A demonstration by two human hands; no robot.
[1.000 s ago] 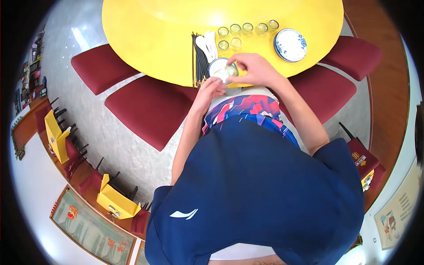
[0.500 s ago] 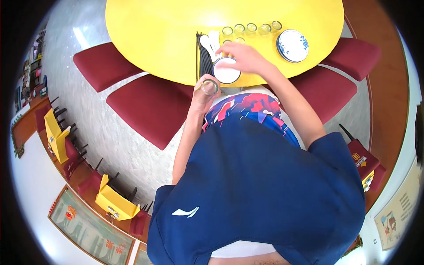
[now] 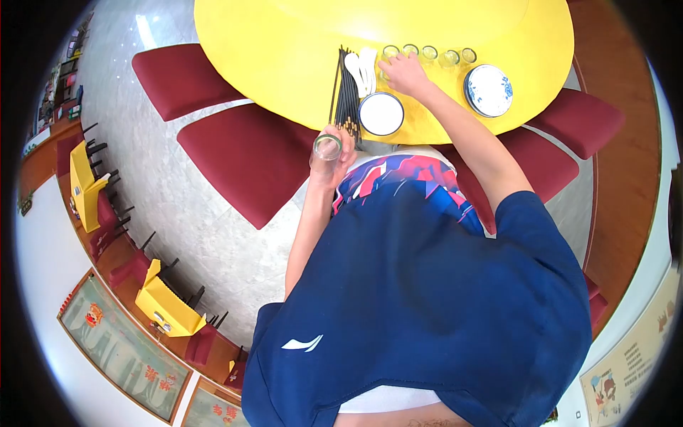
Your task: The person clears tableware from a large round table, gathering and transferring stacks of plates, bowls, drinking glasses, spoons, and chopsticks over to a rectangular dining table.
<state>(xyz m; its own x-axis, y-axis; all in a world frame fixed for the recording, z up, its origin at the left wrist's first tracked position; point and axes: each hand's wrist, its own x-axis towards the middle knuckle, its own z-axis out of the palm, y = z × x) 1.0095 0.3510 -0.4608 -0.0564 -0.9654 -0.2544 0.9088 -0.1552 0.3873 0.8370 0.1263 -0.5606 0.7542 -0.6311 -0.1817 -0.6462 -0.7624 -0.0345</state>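
Observation:
My left hand (image 3: 331, 160) is wrapped around a clear drinking glass (image 3: 327, 147), held just off the near edge of the table. My right hand (image 3: 405, 74) reaches over the glasses, fingers apart, hiding part of the front ones; whether it touches one is unclear. Behind its fingers stands a row of several glasses (image 3: 430, 53). A white round dish with a dark rim (image 3: 381, 114) sits below the right hand. White spoons (image 3: 361, 72) lie to the left of that hand, beside a bundle of dark chopsticks (image 3: 347, 98) close to my left hand.
A stack of blue-patterned white plates (image 3: 489, 90) stands on the right of the yellow round table (image 3: 284, 57). Dark red chairs (image 3: 245, 160) surround the near edge, on both sides of me. Smaller yellow tables (image 3: 167, 309) stand at the far left.
My right hand has moved away from above the dish to the glasses. My left hand still holds its glass. The camera view has shifted slightly.

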